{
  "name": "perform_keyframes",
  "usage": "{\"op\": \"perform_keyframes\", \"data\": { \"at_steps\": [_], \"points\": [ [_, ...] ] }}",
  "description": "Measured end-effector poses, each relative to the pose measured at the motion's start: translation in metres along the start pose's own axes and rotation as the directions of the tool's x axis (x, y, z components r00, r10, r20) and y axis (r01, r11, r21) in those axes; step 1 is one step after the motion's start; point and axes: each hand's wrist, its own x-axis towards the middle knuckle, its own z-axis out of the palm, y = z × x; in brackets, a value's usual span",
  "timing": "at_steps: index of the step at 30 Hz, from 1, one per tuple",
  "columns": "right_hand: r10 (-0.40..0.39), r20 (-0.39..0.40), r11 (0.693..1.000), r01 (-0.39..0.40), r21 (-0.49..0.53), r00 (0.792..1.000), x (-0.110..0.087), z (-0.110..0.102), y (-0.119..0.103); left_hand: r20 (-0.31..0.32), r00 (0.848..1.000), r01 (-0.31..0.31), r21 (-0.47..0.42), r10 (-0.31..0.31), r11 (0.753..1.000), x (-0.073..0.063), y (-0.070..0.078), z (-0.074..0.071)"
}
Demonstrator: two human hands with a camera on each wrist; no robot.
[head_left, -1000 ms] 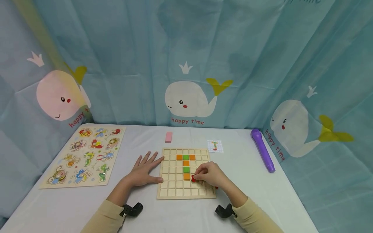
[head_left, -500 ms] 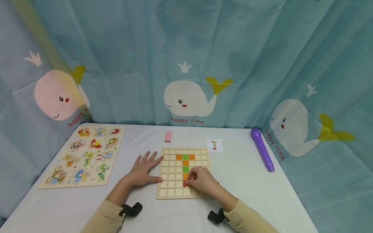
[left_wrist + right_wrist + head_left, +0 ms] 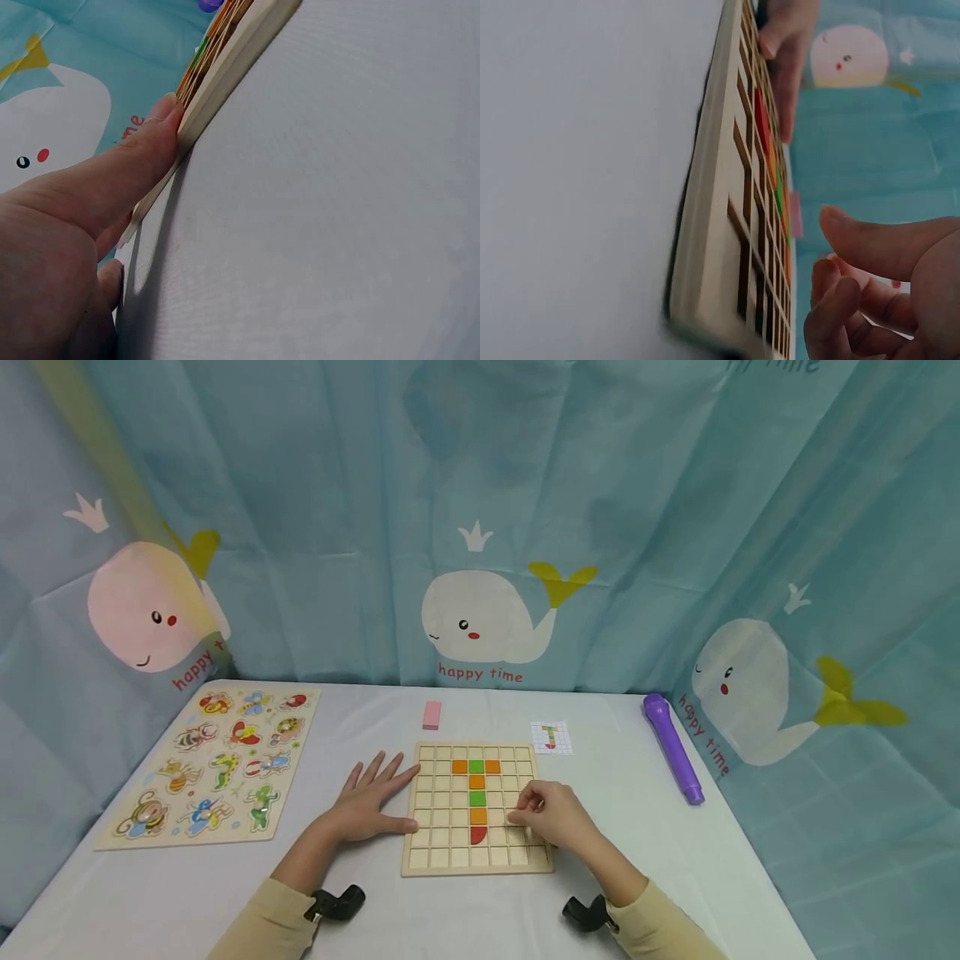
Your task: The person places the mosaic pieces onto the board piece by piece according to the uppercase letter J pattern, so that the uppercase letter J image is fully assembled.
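Note:
A wooden grid board (image 3: 440, 857) lies on the table. Orange and green square tiles (image 3: 477, 798) form a T in its cells. A red tile with a rounded corner (image 3: 478, 835) sits at the foot of the column. My left hand (image 3: 366, 806) rests with spread fingers at the board's left edge; its thumb (image 3: 154, 139) touches the frame. Over the right part of the board hovers my right hand (image 3: 553, 817), its fingers (image 3: 832, 307) loosely bent. In the right wrist view, thumb and fingertips stand apart with nothing visible between them.
Behind the board lie a pink block (image 3: 432, 715) and a small pattern card (image 3: 551, 737). A purple microphone-shaped stick (image 3: 673, 748) lies at the right. An insect-and-animal puzzle board (image 3: 198, 768) takes up the left. A whale-print curtain (image 3: 337, 527) hangs behind the table.
My right hand carried the red tile left into the cell below the lowest orange tile, let it go, and drew back right. The left hand stayed in place.

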Motion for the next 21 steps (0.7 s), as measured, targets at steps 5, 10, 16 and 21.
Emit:
{"op": "perform_keyframes", "data": {
  "at_steps": [5,10,16,21],
  "points": [
    [-0.013,0.083,1.0,0.013,-0.001,0.996,-0.007,-0.02,0.018,-0.003,1.0,0.0,-0.003,0.0,1.0,-0.001,0.001,-0.001],
    [-0.021,0.152,0.996,0.035,-0.088,0.988,-0.017,-0.038,0.04,-0.001,1.0,-0.004,0.0,0.004,1.0,-0.001,0.003,-0.001],
    [-0.037,0.174,0.99,0.059,-0.124,0.984,-0.023,-0.046,0.054,0.002,1.0,0.0,-0.003,0.0,1.0,-0.002,0.005,-0.004],
    [-0.04,0.195,0.991,0.064,-0.121,0.98,-0.021,-0.045,0.057,0.002,1.0,-0.001,-0.01,0.001,1.0,-0.002,0.003,-0.003]
  ]
}}
